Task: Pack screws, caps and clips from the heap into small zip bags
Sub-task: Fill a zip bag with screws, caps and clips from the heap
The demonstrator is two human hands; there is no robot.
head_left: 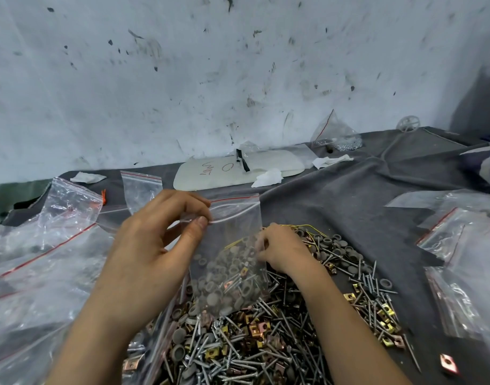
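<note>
Two hands: both over the heap (266, 343) of screws, caps and clips.
Left hand (155, 245): thumb and fingers pinched the zip bag (232, 262) at its red-lined top, holding it upright.
Right hand (282, 248): fingers curled at the bag's right edge, on the heap; whether they held anything could not be told.
Zip bag: partly filled with grey caps, screws and clips, bottom touching the heap.
Bench (377, 190): grey-covered, empty bags (44, 259) at left.

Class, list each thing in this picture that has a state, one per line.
heap, loose and mixed on the cloth
zip bag, held upright over the heap, pinched at its top strip
left hand, pinching the zip bag
right hand, fingers curled beside the zip bag, grip unclear
</note>
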